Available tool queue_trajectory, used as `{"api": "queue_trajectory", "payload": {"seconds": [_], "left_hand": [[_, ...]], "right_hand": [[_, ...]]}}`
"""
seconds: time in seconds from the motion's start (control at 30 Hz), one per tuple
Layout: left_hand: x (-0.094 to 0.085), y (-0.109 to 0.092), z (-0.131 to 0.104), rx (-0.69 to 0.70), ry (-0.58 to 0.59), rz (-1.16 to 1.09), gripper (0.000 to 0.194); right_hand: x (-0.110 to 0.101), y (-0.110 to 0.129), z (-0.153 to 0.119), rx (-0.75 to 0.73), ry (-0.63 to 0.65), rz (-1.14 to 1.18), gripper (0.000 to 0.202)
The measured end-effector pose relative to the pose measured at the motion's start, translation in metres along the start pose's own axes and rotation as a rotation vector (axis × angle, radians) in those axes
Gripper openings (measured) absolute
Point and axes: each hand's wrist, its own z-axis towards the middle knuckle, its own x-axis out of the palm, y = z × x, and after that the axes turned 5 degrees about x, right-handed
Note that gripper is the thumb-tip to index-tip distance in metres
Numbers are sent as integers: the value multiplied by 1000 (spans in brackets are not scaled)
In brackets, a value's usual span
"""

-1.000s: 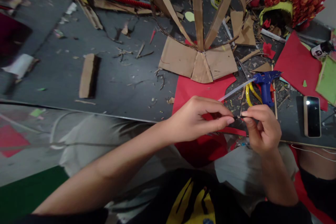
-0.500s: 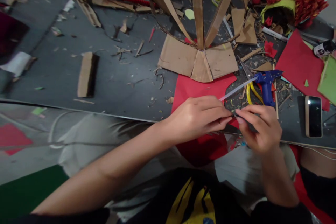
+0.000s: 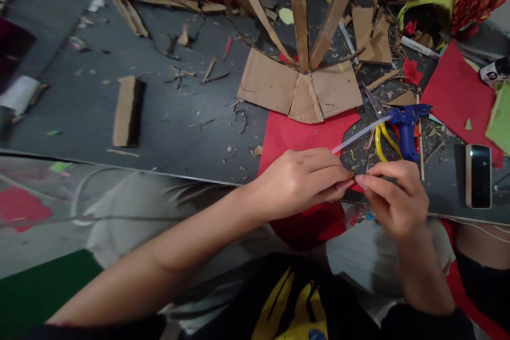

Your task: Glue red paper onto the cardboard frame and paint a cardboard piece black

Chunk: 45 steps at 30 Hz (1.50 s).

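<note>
I see a cardboard frame (image 3: 303,58) at top centre, blue glue gun (image 3: 406,122) beside yellow-handled scissors (image 3: 380,133), phone (image 3: 479,175) far right, cardboard block (image 3: 126,111) left.

Open dark tabletop (image 3: 179,117) left of hands, only cardboard block (image 3: 126,111) there. Ahead blocked by cardboard frame (image 3: 303,64); right crowded: glue gun (image 3: 404,122), phone (image 3: 479,175).
</note>
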Motion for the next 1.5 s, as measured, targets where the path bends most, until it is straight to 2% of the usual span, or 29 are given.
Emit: {"api": "queue_trajectory", "payload": {"seconds": [0.17,0.33,0.5,0.67,0.8,0.97,1.17,1.5], "left_hand": [[-2,-3,4,-88,1,-147,8],[-5,-6,6,-147,-17,-237,7],[-3,-5,5,-120,-57,-151,9],[-1,-2,3,-65,-57,-21,12],[-3,-3,1,-15,-6,101,14],[-7,-5,0,30,65,175,18],[-8,-5,2,93,63,238,19],[-3,-3,1,43,77,143,21]], "right_hand": [[1,-2,-1,-46,-60,-39,19],[6,-4,2,-44,-122,115,14],[5,-2,2,22,-115,113,9],[3,1,-2,-54,-175,-176,16],[4,1,-4,-111,-221,-297,18],[5,0,-5,-157,-232,-319,14],[5,-1,-4,-180,-180,-319,12],[11,-7,-3,-200,-193,-327,14]]}}
